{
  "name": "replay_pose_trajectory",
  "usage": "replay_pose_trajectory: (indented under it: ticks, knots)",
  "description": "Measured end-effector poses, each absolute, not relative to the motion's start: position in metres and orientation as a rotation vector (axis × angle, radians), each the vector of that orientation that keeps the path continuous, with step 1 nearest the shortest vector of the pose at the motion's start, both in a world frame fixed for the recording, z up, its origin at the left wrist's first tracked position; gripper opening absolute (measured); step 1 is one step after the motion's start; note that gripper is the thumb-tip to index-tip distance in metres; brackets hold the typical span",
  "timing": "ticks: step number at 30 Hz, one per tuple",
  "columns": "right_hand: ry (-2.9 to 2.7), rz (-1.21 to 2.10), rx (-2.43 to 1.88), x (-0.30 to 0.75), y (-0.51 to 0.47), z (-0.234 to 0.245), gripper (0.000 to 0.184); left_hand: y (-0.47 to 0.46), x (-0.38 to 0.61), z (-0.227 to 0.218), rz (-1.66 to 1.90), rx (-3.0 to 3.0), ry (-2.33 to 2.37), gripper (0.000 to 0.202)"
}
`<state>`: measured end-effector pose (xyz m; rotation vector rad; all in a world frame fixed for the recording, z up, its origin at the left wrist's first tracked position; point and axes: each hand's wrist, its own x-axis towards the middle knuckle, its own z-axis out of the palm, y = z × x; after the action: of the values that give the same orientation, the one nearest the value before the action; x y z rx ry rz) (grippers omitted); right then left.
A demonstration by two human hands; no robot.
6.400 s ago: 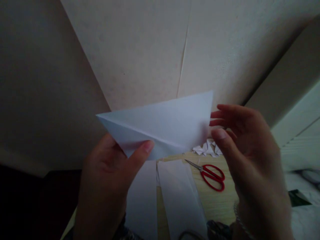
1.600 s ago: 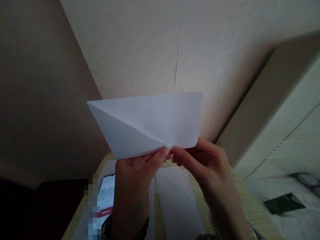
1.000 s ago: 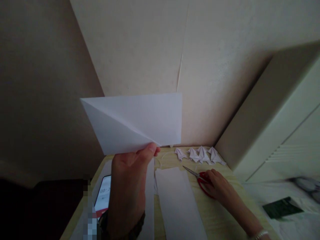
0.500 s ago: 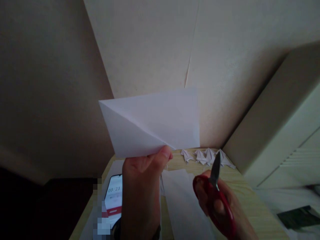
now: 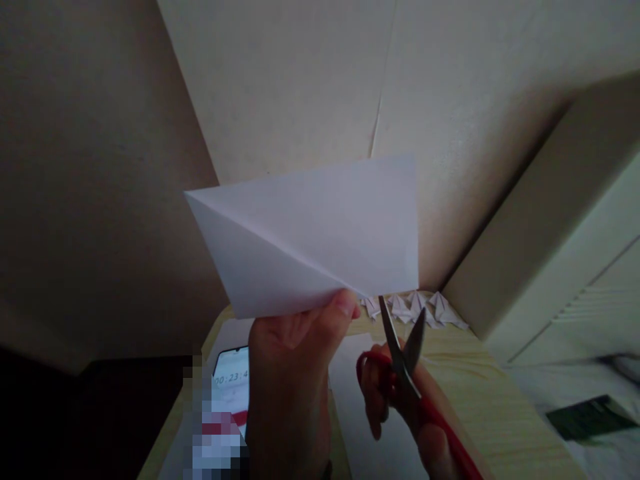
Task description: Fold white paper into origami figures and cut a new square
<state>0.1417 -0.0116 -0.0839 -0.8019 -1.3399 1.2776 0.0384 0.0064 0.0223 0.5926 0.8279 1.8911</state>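
A white sheet of paper (image 5: 320, 227) is held up with a diagonal crease or fold line running from its upper left corner down to its lower edge. My left hand (image 5: 305, 347) pinches it at that lower edge, thumb in front. A pair of red-handled scissors (image 5: 405, 360) is in my right hand (image 5: 430, 400), fingers in the loops. Its blades are spread apart and point upward. One blade tip lies close to the paper's lower edge, right of my left thumb; whether it touches I cannot tell.
On the light wooden table (image 5: 500, 413) lie more white sheets (image 5: 370, 413). Several small folded paper pieces (image 5: 415, 308) line the back edge. A phone (image 5: 233, 377) showing a timer lies at left. A wall (image 5: 300, 87) rises behind, and a pale cabinet (image 5: 565, 220) stands at right.
The scissors have gone from closed to open blades and moved left, nearer the paper's lower edge. My left hand and the paper have shifted slightly to the right.
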Motion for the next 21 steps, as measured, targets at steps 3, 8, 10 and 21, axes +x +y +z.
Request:
replay_pose_trajectory:
  ticks: [3, 8, 10, 21]
  knots:
    - [-1.31, 1.345, -0.771, 0.139, -0.015, -0.068, 0.057, 0.003, 0.044, 0.026, 1.911, 0.587, 0.842, 0.018]
    - [-1.295, 1.324, -0.877, 0.133, -0.016, -0.053, 0.062, 0.001, 0.045, 0.023, 1.834, 0.66, 0.875, 0.016]
    - [-1.299, 1.296, -0.9, 0.132, -0.017, -0.049, 0.062, 0.001, 0.044, 0.02, 1.801, 0.682, 0.893, 0.013]
    - [-1.334, 1.171, -1.002, 0.133, -0.014, -0.034, 0.058, 0.005, 0.04, 0.013, 1.817, 0.783, 1.015, 0.017]
